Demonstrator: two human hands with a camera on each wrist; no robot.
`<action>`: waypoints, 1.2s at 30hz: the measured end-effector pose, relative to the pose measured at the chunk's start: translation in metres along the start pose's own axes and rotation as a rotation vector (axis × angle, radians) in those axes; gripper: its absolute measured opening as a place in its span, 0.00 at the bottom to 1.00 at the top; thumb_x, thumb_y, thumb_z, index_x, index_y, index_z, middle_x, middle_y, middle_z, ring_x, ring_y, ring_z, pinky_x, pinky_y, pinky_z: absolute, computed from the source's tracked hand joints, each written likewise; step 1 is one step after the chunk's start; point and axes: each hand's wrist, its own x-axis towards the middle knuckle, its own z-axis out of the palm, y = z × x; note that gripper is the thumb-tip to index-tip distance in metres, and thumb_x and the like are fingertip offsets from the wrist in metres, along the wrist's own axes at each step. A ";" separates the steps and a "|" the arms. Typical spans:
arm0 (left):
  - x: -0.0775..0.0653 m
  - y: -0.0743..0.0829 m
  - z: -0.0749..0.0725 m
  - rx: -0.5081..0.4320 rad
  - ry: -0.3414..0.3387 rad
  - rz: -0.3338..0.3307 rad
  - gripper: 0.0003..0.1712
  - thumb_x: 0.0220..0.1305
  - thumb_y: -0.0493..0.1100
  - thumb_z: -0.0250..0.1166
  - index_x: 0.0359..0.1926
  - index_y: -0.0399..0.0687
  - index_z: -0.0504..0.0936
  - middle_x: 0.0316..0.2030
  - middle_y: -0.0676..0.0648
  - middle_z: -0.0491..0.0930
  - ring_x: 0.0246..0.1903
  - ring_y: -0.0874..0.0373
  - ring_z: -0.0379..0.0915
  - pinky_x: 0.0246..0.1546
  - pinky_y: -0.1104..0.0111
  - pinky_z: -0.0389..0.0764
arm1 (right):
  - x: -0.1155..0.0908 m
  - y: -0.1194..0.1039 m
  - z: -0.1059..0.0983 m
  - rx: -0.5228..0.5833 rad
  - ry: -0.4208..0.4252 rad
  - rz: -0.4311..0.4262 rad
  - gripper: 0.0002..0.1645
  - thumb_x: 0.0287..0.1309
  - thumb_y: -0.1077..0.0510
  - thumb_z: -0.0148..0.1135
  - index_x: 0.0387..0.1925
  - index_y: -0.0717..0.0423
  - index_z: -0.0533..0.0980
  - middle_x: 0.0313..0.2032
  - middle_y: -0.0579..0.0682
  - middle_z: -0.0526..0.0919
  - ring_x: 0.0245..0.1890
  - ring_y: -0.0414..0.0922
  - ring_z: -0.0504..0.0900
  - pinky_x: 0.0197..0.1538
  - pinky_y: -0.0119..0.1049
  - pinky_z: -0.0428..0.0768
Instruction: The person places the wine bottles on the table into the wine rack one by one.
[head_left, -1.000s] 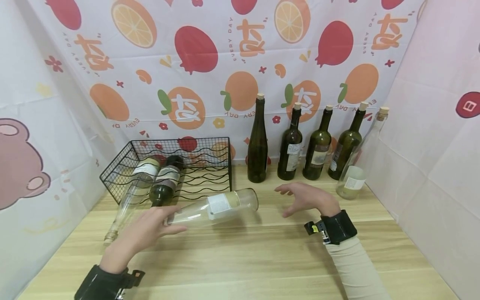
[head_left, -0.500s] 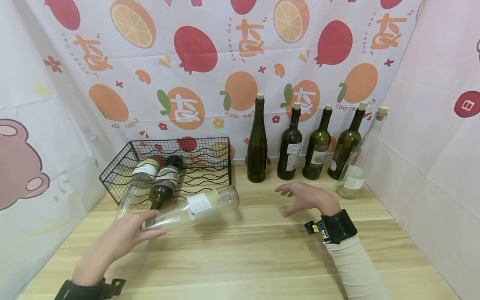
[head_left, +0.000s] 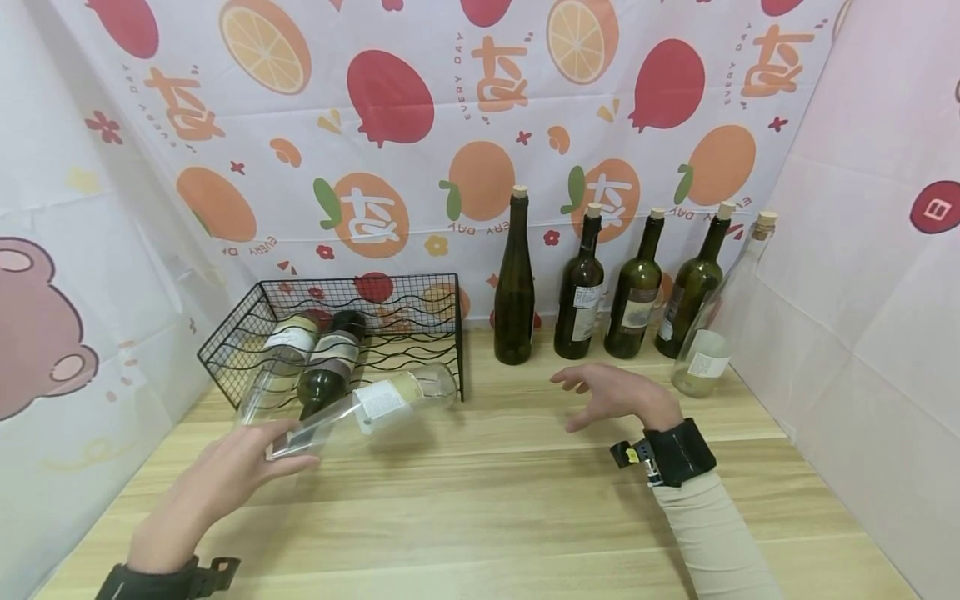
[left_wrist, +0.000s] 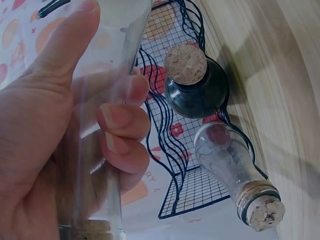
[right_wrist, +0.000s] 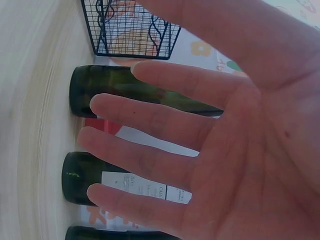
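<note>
8 bottles show: 2 racked bottles (head_left: 330,354), 1 clear and 1 dark, lie in 1 rack (head_left: 405,293) at left; 5 upright bottles (head_left: 514,312), 4 green and 1 clear, stand far right; 1 held bottle (head_left: 381,402) is in the left hand (head_left: 232,467), its fingers curled round the neck. The right hand (head_left: 611,396) is spread. Compared with 1 second ago, the held bottle has shifted left to the rack's near right corner; the right hand has stayed. It is clear, corked, white-labelled and tilted, base raised rightward.
</note>
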 end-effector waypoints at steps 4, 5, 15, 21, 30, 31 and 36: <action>0.003 -0.001 0.002 0.009 -0.004 -0.004 0.37 0.60 0.58 0.74 0.58 0.32 0.81 0.44 0.34 0.87 0.36 0.47 0.85 0.35 0.46 0.84 | 0.000 0.000 0.000 0.008 -0.001 -0.005 0.46 0.53 0.52 0.79 0.71 0.57 0.71 0.65 0.61 0.79 0.67 0.63 0.77 0.66 0.57 0.77; 0.004 0.000 0.003 0.012 -0.003 -0.004 0.36 0.60 0.58 0.74 0.57 0.33 0.81 0.43 0.37 0.88 0.34 0.51 0.83 0.33 0.49 0.84 | 0.000 0.001 0.000 0.008 -0.002 -0.006 0.46 0.53 0.52 0.79 0.71 0.57 0.71 0.65 0.61 0.79 0.67 0.63 0.77 0.66 0.57 0.76; 0.011 0.007 0.012 0.036 0.053 0.065 0.24 0.61 0.52 0.74 0.47 0.37 0.82 0.22 0.59 0.75 0.19 0.71 0.64 0.24 0.72 0.71 | 0.001 0.002 0.000 0.004 -0.006 -0.009 0.45 0.55 0.51 0.79 0.71 0.57 0.70 0.65 0.63 0.79 0.67 0.63 0.76 0.66 0.57 0.76; 0.015 0.013 0.016 0.069 0.037 0.027 0.41 0.65 0.54 0.71 0.70 0.35 0.69 0.19 0.60 0.70 0.17 0.68 0.59 0.20 0.72 0.66 | 0.000 0.002 -0.001 -0.002 -0.011 0.000 0.46 0.55 0.49 0.79 0.71 0.56 0.70 0.66 0.63 0.78 0.67 0.63 0.76 0.66 0.57 0.76; 0.018 0.021 0.019 0.072 0.075 -0.003 0.35 0.64 0.54 0.71 0.64 0.35 0.77 0.18 0.58 0.68 0.17 0.67 0.59 0.17 0.73 0.63 | 0.001 0.002 -0.001 -0.004 -0.015 0.006 0.46 0.55 0.48 0.79 0.71 0.56 0.70 0.65 0.62 0.79 0.67 0.62 0.76 0.66 0.57 0.76; 0.017 0.022 0.019 0.072 0.076 -0.007 0.35 0.64 0.54 0.71 0.63 0.34 0.77 0.18 0.58 0.68 0.17 0.66 0.59 0.17 0.73 0.63 | 0.001 0.002 -0.001 -0.004 -0.015 0.007 0.46 0.55 0.48 0.78 0.71 0.56 0.70 0.65 0.62 0.79 0.67 0.62 0.76 0.66 0.57 0.76; 0.018 0.027 0.020 0.075 0.081 -0.024 0.30 0.65 0.54 0.70 0.55 0.32 0.79 0.18 0.55 0.68 0.17 0.63 0.62 0.17 0.71 0.64 | 0.001 0.002 -0.001 0.004 -0.014 0.012 0.45 0.56 0.49 0.78 0.71 0.55 0.70 0.66 0.62 0.78 0.67 0.63 0.76 0.66 0.57 0.76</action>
